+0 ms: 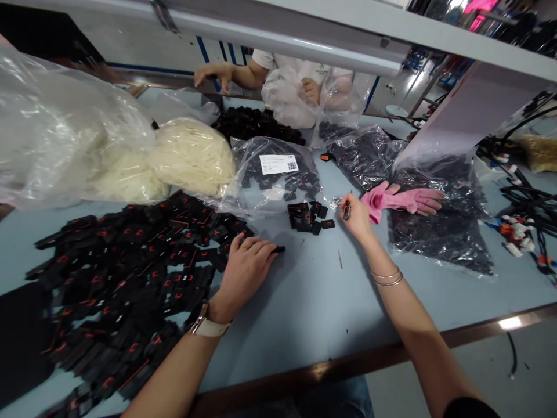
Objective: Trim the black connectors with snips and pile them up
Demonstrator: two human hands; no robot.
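My left hand (249,267), with a ring and a watch, is closed on a small black plastic part (279,249) that pokes out past the fingertips. It is beside a wide heap of black plastic parts with red-orange details (152,255). My right hand (354,216) is closed around a slim dark metal tool (347,209); its kind cannot be made out. Tiny white pieces (335,203) lie at its fingertips. A small pile of black parts (307,217) sits between my hands. Pink gloves (402,200) rest just right of my right hand.
Clear bags of black parts (276,180) and cream-coloured pieces (194,154) line the back. More bagged parts (439,238) lie right. A shelf (304,29) crosses overhead. Opposite, a co-worker's hands (310,91) are near a plastic bag. Cables (526,197) lie far right.
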